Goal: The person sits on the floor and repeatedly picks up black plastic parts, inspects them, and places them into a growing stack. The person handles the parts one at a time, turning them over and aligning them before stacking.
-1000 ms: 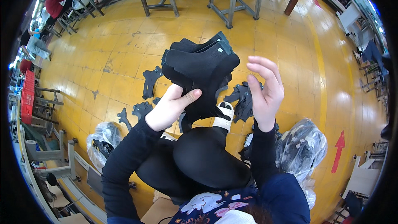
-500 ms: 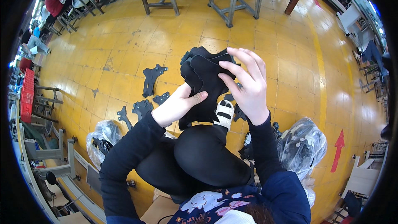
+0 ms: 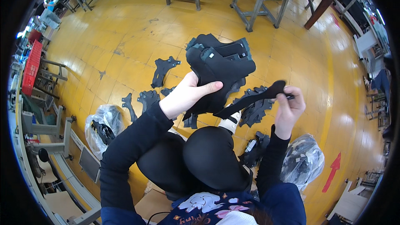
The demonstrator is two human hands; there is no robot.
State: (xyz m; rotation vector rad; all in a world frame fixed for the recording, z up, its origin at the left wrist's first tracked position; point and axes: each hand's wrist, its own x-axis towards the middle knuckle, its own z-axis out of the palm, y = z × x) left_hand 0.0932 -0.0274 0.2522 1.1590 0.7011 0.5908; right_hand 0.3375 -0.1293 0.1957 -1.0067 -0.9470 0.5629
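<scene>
My left hand (image 3: 183, 96) grips a thick stack of black cut fabric pieces (image 3: 218, 68), its thumb lying across the top one. Dark green edging and small white labels show on several pieces at the stack's far end. Over to the right, my right hand (image 3: 290, 108) pinches the end of a single black fabric piece (image 3: 260, 96). That piece stretches from the fingers down toward the stack's lower end; whether it still touches the stack I cannot tell. Beneath it, a pile of similar black pieces (image 3: 255, 114) lies on the floor.
More black pieces (image 3: 162, 71) lie on the yellow tiled floor ahead and to the left. Clear plastic bags of dark parts stand at left (image 3: 89, 125) and right (image 3: 306, 158). Stools (image 3: 266, 0) are ahead, a red crate (image 3: 32, 66) at far left.
My right hand has moved right and down from the stack, drawing one piece aside. The stack has tilted, and its edged, labelled end now shows. The view has shifted slightly.
</scene>
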